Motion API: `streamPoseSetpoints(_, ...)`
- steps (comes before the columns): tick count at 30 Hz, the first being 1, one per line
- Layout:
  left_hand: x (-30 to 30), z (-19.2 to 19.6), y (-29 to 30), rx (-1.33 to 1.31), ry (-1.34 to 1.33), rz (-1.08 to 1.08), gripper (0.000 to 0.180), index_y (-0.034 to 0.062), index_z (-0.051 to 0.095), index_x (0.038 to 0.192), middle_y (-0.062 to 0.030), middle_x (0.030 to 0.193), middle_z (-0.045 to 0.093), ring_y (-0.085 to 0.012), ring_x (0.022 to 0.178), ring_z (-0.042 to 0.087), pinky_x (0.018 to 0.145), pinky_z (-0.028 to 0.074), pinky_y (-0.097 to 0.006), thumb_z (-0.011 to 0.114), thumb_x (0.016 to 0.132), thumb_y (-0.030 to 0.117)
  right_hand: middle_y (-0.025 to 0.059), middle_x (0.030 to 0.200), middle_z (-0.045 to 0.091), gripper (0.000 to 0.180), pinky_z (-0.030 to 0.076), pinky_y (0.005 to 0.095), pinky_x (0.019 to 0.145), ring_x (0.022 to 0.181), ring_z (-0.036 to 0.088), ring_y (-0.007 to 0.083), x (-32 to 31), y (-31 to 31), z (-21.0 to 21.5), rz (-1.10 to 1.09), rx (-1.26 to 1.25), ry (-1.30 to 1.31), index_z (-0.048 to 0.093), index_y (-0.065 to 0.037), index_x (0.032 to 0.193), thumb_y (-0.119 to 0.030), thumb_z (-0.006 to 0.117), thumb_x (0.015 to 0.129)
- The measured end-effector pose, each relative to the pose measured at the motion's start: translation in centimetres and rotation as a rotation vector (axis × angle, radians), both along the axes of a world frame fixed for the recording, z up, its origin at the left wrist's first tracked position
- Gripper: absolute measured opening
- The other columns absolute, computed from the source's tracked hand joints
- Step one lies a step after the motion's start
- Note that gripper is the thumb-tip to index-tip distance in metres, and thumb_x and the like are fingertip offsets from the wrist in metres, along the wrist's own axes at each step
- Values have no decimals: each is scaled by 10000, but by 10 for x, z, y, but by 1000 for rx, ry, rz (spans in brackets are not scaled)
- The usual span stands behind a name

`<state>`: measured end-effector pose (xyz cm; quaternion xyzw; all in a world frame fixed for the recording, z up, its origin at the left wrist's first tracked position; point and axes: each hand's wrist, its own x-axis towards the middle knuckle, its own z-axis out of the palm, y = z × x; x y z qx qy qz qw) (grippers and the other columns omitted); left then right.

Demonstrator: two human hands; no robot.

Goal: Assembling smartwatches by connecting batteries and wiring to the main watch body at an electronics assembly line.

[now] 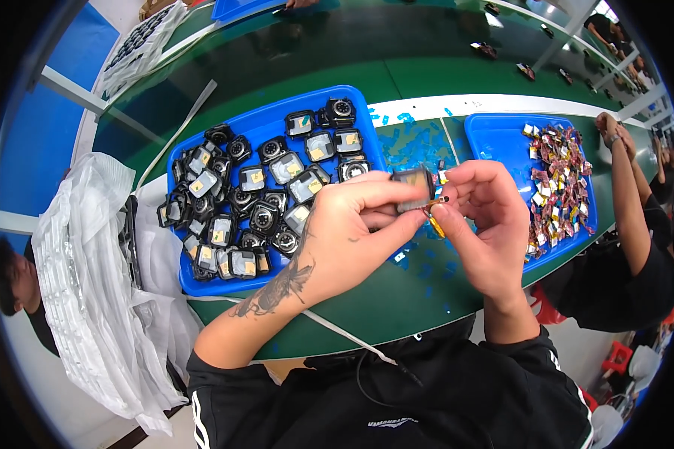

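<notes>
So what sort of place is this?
Probably a small-electronics workshop or factory line: one blue tray holds watch-like cases, another tray holds small parts, and a co-worker is beside the green table.

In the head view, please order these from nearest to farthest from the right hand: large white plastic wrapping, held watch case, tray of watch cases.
1. Held watch case: in the left hand.
2. Tray of watch cases: to the left.
3. Large white plastic wrapping: far left.
</notes>
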<state>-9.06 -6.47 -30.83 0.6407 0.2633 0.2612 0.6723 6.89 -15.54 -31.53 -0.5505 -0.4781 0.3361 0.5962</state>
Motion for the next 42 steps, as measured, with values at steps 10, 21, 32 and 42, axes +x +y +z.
streamPoseSetpoints(10, 2, -5, -6, -58, -108, 14, 349, -63, 615, 1223, -139, 1196, 623, -186, 1063, 649, 938, 527, -268, 604, 877, -106, 28, 856, 601, 321, 420, 167, 602, 698, 538, 32, -13, 2, -14, -188, 133, -46, 503, -10, 1076, 65, 698, 832)
streamPoseSetpoints(21, 7, -9, -13, -47, -127, 136, 323, -47, 636, 1202, -128, 1129, 668, -164, 991, 670, 874, 552, -251, 639, 880, -67, 26, 859, 601, 334, 406, 159, 599, 676, 517, 22, -10, 3, -15, -198, 109, -36, 497, -16, 1080, 47, 709, 829)
streamPoseSetpoints(32, 2, -21, -15, 8, -210, 152, 353, -40, 584, 1272, -134, 1191, 636, -167, 1004, 662, 862, 558, -267, 565, 921, -68, 24, 881, 578, 446, 478, 203, 635, 766, 593, 80, -3, 20, 1, -2, -24, -265, 487, -21, 1243, 57, 650, 836)
streamPoseSetpoints(42, -49, 93, -32, 807, -489, 333, 203, 79, 500, 1054, -102, 908, 605, -219, 634, 601, 559, 478, -324, 469, 980, 265, 198, 1141, 644, 455, 500, 370, 879, 1027, 635, 283, 130, 232, -43, -100, -342, -610, 640, 13, 1102, -121, 791, 694)
